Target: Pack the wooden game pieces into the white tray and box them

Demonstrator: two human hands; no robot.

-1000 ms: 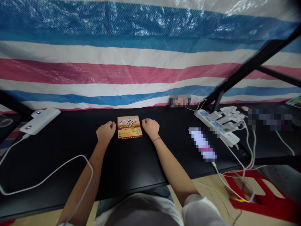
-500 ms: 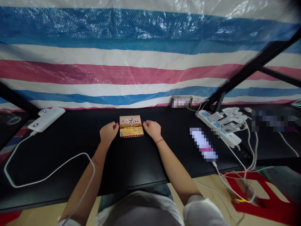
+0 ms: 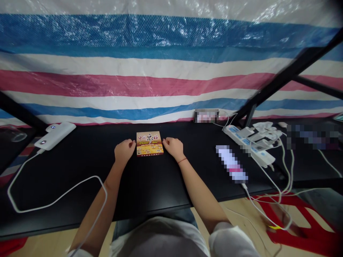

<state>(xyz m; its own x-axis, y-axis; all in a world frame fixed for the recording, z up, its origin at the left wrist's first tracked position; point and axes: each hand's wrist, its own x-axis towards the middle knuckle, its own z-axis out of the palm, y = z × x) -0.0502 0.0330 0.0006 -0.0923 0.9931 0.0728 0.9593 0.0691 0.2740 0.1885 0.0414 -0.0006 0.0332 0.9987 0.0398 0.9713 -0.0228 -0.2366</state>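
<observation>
A striped sheet (image 3: 150, 67) hangs behind the far edge of the black desk (image 3: 150, 182). A power strip (image 3: 264, 157) lies along the desk's right edge. A power bank (image 3: 57, 135) sits near the far left corner, and a phone (image 3: 232, 164) lies toward the right edge, its lead (image 3: 244, 186) running off the near edge. The box (image 3: 150, 143) lies flat, about midway between left and right edges and nearer the far edge than the near one, lettering right way up for the person; it looks about square, so no long axis stands out. The left hand (image 3: 124, 150) is just beside its left side, the right hand (image 3: 174, 148) just beside its right; neither is clearly nearer, and whether either touches it I cannot tell. Both forearms reach in over the near edge, thumb sides inward, fingers curled into fists, nothing seen in them.
</observation>
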